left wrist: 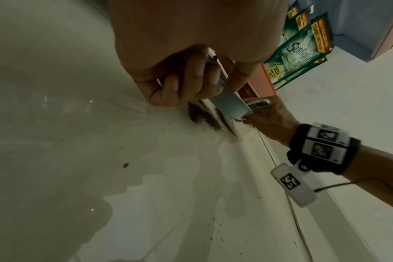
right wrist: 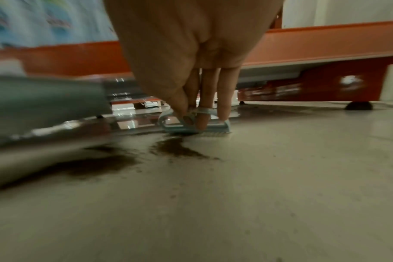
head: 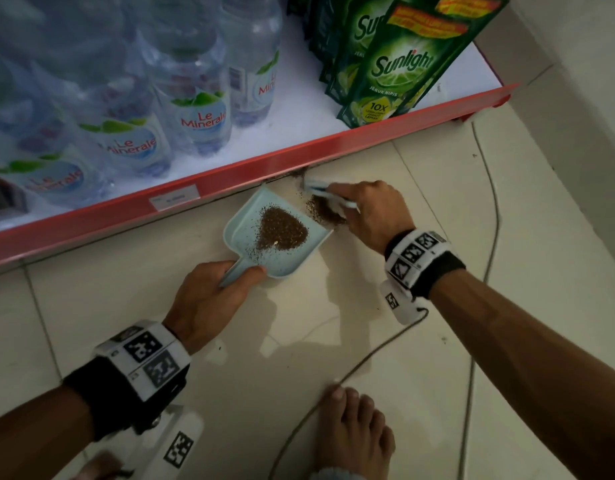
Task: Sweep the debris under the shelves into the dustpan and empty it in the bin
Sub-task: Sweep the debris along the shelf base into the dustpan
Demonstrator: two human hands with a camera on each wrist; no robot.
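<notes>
A pale blue dustpan (head: 245,220) lies on the tiled floor beside the red shelf edge (head: 229,174), with a heap of brown debris (head: 281,230) inside it. My left hand (head: 212,292) grips its handle (left wrist: 222,99). My right hand (head: 371,213) holds a small pale blue brush (head: 319,190) close to the shelf base, bristles down on the floor (right wrist: 198,127). A loose pile of brown debris (head: 321,211) lies between the brush and the pan's open lip (right wrist: 175,147).
Water bottles (head: 202,109) and green detergent pouches (head: 396,67) stand on the low shelf. A thin cable (head: 486,265) runs across the tiles at the right. My bare foot (head: 354,431) is at the bottom. Scattered specks (left wrist: 220,228) dot the floor.
</notes>
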